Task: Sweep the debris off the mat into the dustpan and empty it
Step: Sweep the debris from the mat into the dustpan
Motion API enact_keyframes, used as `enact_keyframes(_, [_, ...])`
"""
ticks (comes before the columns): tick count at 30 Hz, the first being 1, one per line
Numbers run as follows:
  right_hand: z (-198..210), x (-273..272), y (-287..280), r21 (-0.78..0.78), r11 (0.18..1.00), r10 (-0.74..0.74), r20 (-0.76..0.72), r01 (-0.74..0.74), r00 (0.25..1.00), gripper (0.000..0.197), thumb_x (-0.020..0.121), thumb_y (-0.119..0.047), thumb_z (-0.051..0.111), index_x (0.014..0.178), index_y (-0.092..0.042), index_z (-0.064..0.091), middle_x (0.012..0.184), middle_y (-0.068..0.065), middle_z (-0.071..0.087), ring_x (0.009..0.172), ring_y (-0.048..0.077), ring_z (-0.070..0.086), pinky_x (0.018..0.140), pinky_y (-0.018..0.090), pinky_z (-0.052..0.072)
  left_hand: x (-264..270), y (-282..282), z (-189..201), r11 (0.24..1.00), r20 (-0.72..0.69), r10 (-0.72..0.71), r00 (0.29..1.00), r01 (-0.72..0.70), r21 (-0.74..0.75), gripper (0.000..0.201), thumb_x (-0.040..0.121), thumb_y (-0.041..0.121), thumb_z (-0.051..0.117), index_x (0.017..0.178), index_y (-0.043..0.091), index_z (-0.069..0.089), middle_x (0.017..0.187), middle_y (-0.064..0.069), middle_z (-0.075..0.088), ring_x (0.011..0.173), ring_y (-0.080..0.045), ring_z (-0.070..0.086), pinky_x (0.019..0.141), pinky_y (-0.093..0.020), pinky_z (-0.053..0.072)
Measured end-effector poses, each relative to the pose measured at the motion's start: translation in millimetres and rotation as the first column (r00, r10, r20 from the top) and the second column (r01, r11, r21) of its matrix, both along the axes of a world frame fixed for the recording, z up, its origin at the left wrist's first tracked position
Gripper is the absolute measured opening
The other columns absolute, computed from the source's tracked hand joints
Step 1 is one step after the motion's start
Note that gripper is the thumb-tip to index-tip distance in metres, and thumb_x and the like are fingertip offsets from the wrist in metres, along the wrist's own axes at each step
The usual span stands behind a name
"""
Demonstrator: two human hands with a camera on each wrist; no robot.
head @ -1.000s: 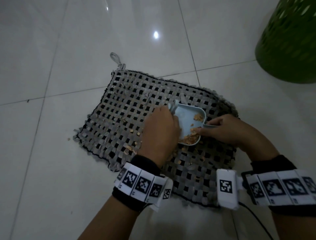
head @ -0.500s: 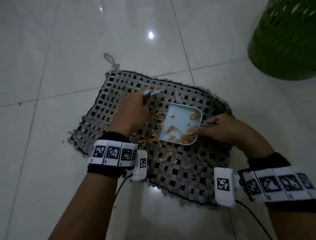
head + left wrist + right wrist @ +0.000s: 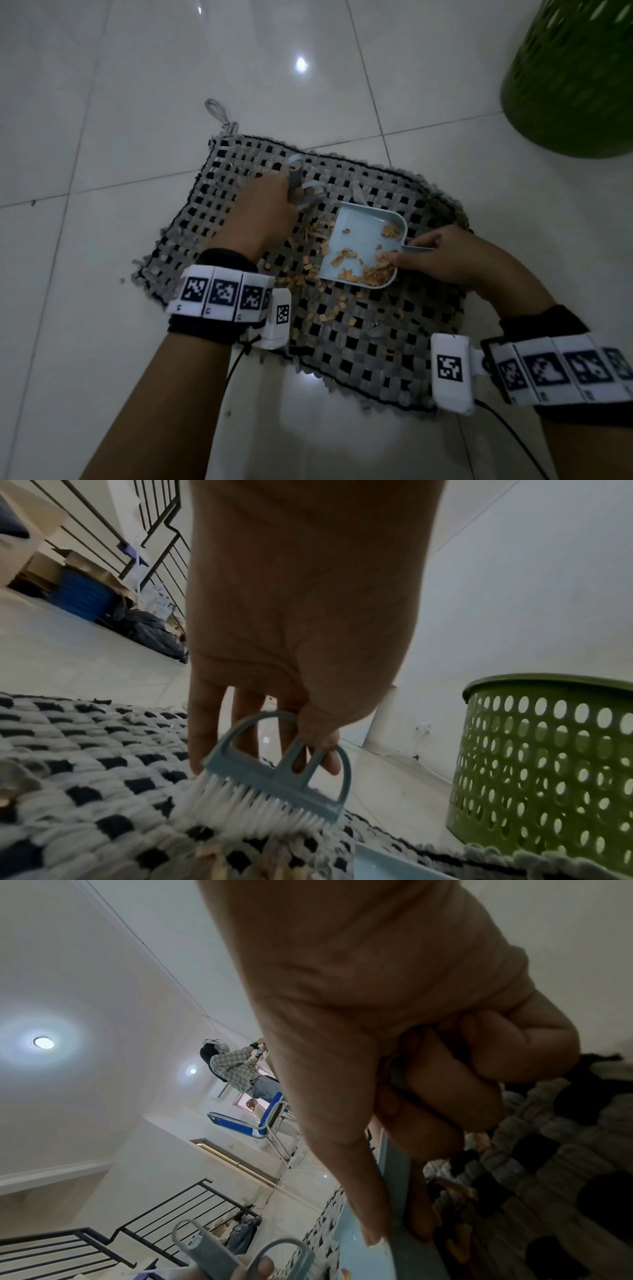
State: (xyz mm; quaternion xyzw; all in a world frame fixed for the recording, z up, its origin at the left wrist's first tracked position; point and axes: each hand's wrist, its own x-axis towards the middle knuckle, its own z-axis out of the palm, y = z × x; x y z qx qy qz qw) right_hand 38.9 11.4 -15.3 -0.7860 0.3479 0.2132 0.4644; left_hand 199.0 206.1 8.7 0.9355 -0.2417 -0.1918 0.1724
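- The debris (image 3: pixel 310 270) is a scatter of small tan chips on the woven mat (image 3: pixel 376 346). Most of it sits just off the open lip of the dustpan (image 3: pixel 359 236), trailing toward the near edge of the mat, and a decent pile is already inside the pan against its near wall.
- The dustpan lies on the mat with its mouth facing the loose chips, which makes sense since that's where the stuff has to come from.
- The right hand (image 3: pixel 442 257) has its thumb and fingers curled round the pan's short handle, pinning it so it won't skate away, I'd guess.
- The left hand (image 3: pixel 260 219) pinches the little blue brush (image 3: pixel 274 783) by its looped handle between thumb and fingers. The white bristles are down on the weave, just on the far side of the chips.
- That sets it up to drag straight toward the pan's mouth.
- The mat is bumpy, so chips probably snag in the gaps and need a few passes.
- There's lots of bare tile floor (image 3: pixel 102 137) all round, and one stray chip sits off the mat's left edge.
- The green perforated basket (image 3: pixel 548 772) stands well apart at the far right, open on top, and looks like the obvious place to empty into.
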Motion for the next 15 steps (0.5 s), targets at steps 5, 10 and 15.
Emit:
enact_keyframes(5, [-2,0,-1,-0.003,1.0,-0.002,-0.004,0.002,1.0,0.044,0.079,-0.051,0.077,0.11,-0.019,0.077,0.125,0.001,0.067,0.083,0.007,0.056,0.08,0.032,0.045,0,10,10,0.999,-0.117,0.015,0.993,-0.02,-0.043,0.024,0.106,0.015,0.042,0.117,0.013,0.064,0.104,-0.003,0.059,0.077,-0.015,0.053,0.058,-0.027,0.036])
enact_keyframes(10, [-3,0,-1,-0.004,1.0,0.004,0.008,-0.004,1.0,0.042,0.079,-0.05,0.077,0.107,-0.019,0.079,0.12,0.001,0.069,0.087,0.011,0.06,0.079,0.032,0.047,-6,3,4,0.993,0.098,0.052,0.994,-0.041,-0.11,0.023,0.1,0.008,0.045,0.114,0.012,0.063,0.097,-0.007,0.064,0.072,-0.019,0.052,0.059,-0.029,0.035])
enact_keyframes(15, [-5,0,-2,-0.014,1.0,0.011,0.01,-0.011,1.0,0.042,0.08,-0.05,0.077,0.108,-0.018,0.079,0.12,0.001,0.068,0.084,0.008,0.058,0.08,0.033,0.048,-12,8,6,1.0,-0.108,-0.007,0.994,0.003,-0.03,0.025,0.107,0.021,0.043,0.086,0.025,0.055,0.079,-0.002,0.056,0.06,-0.014,0.044,0.051,-0.029,0.03])
